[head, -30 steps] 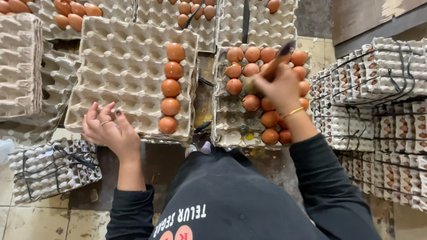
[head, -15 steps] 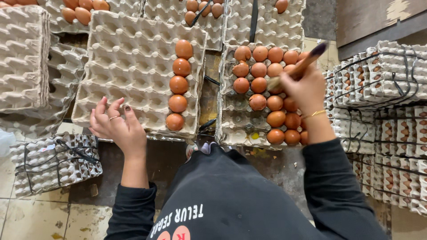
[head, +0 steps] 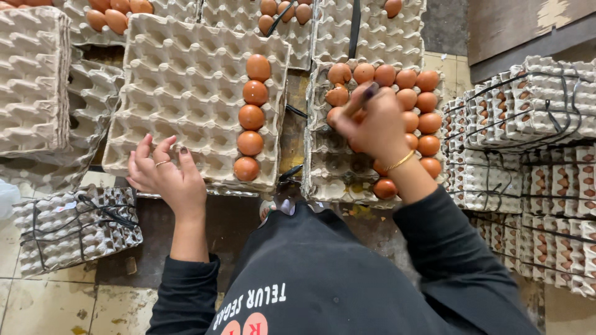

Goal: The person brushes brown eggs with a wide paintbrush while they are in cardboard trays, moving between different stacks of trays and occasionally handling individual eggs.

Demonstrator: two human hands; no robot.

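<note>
Right hand (head: pixel 372 127): closed on dark pen-like stick (head: pixel 363 99), tip angled up-right, over brown eggs (head: pixel 417 99) in right tray (head: pixel 329 167). Gold bracelet (head: pixel 400 161) on right wrist.

Left hand (head: pixel 167 174): fingers spread apart, holding nothing, resting on near edge of left tray (head: pixel 180 93). Ring on one finger.

Left tray: single column of five brown eggs (head: pixel 251 116) along right side.

Tied tray bundles: stack (head: pixel 528 124) far right, one bundle (head: pixel 74 226) lower left on floor.
</note>
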